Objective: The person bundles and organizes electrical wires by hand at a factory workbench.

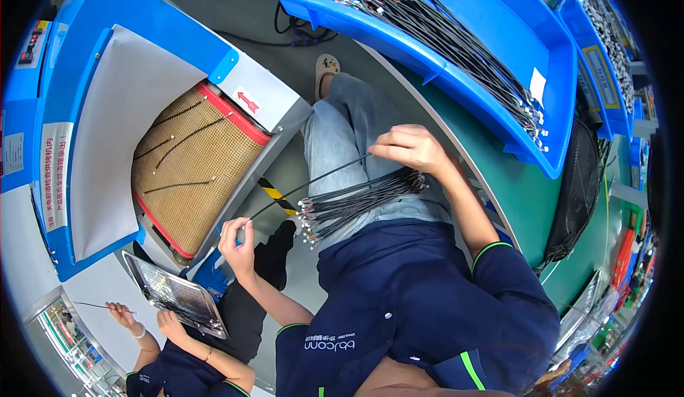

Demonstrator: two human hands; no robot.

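Observation:
A thin black cable [308, 184] is stretched between my two hands, rising slantwise from left to right above my lap. One end is pinched in the fingertips of my left hand [238, 246], close to the conveyor's lower edge. The fingers of my right hand [412, 147] are closed on the other end, over my right thigh. Across my thighs, just below the stretched cable, lies a bundle of similar black cables [363, 201] with small white connectors at the ends.
To my left a brown mesh conveyor belt [196, 155] carries several cables out of a blue machine [171, 16]. A blue bin [491, 8] of cables sits on the green bench [476, 135]. At lower left, a co-worker's hands [171, 326] are by a metal tray [153, 279].

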